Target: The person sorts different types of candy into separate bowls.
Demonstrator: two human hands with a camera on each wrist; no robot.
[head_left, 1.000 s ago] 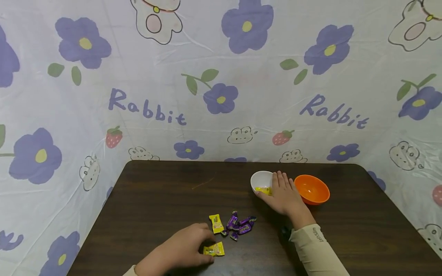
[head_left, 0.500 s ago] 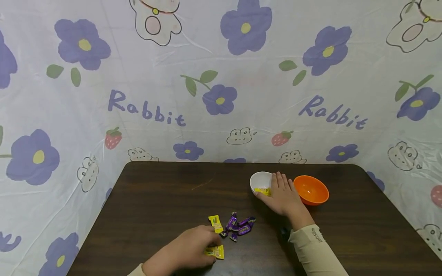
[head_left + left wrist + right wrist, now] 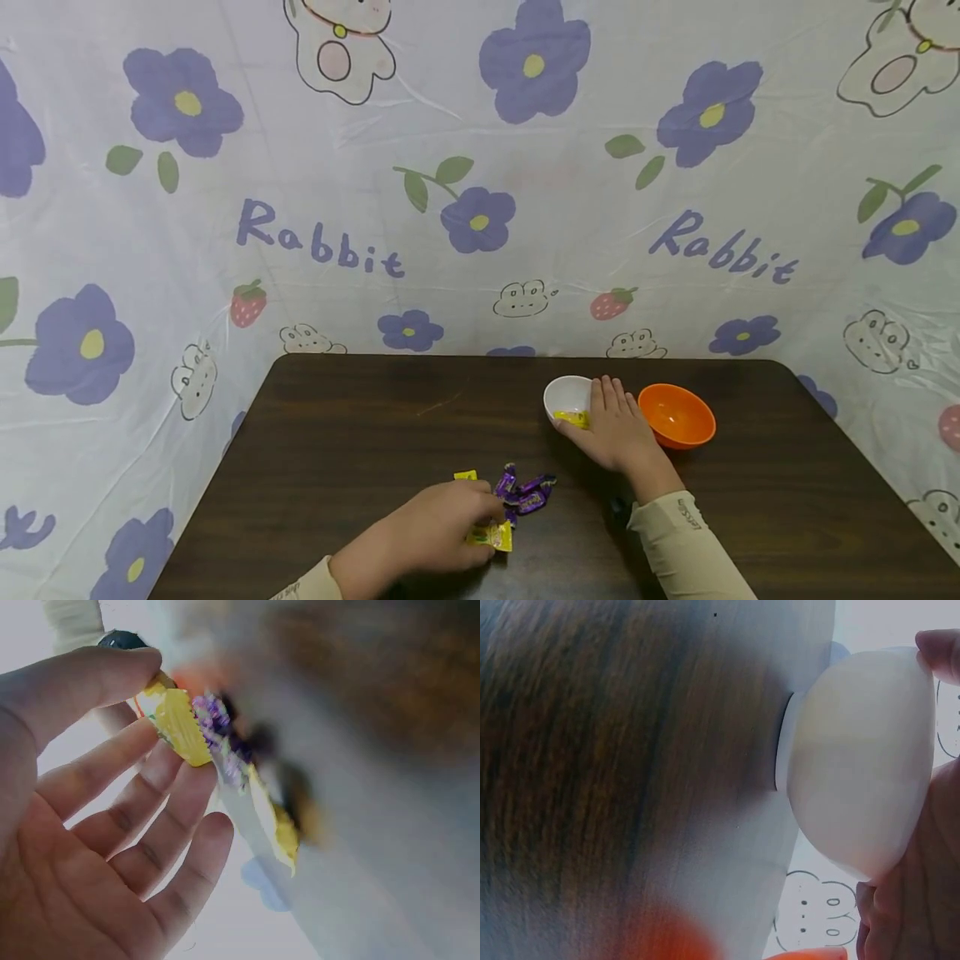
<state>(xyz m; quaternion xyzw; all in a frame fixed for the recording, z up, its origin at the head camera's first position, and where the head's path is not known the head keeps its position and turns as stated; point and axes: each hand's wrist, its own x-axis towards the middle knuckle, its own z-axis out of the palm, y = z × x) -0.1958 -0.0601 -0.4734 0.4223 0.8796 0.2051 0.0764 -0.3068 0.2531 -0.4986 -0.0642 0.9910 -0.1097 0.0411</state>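
Observation:
My left hand is low over the table, its thumb and fingers pinching a yellow wrapped candy. In the left wrist view, that candy sits between the thumb and fingertips. Just beyond the hand lie several purple wrapped candies. Another yellow candy is partly hidden behind the left hand. At the far right, my right hand rests on a white bowl, thumb at its near rim and straight fingers along its right side. A yellow candy lies inside this bowl.
An orange bowl stands just right of the right hand. The dark wooden table ends at a white cloth printed with flowers and rabbits. A small black object shows by the right wrist.
My left hand has moved right, closing on the nearer yellow candy and shifting it rightward, covering more of the other yellow candy. The right hand has stayed at the white bowl.

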